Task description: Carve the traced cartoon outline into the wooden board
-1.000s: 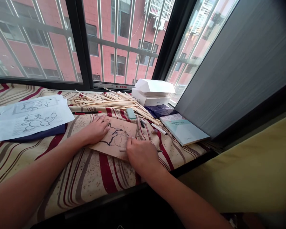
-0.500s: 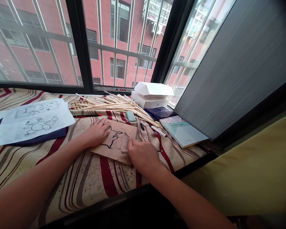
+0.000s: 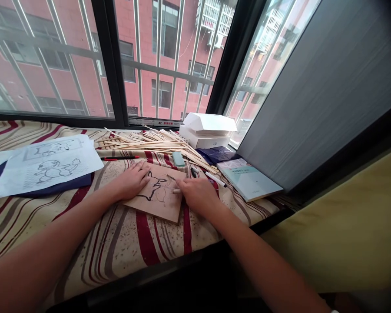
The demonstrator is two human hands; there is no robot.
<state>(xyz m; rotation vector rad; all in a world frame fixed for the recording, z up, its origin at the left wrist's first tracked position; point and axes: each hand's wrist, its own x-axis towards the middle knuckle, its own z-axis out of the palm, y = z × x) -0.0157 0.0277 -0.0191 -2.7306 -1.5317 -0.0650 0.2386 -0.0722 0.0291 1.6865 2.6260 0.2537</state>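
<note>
My left hand (image 3: 133, 180) lies with its fingers stretched over the upper left part of a brown wooden board (image 3: 167, 212), pressing it onto the cloth. The board bears a cartoon figure, drawn partly in thick black line and partly in faint thin line. At the board's right side, my right hand (image 3: 198, 193) is closed around a thin pen-like tool (image 3: 176, 191). A pale end of it and a dark thin tip show by the fingers; the rest is hidden, so its exact kind cannot be made out.
Left lie sheets with line drawings (image 3: 57, 163) and a black-and-red pen (image 3: 120, 158). Beyond the board are a light-green eraser (image 3: 178, 159), wooden sticks (image 3: 156, 143) and a white box (image 3: 208, 130). A white marker (image 3: 216, 179) and a book (image 3: 250, 180) lie right. Crumbs dot the striped cloth (image 3: 117, 243).
My right hand has moved up and slightly right along the board, and the tool in it has turned. My left hand stays on the board.
</note>
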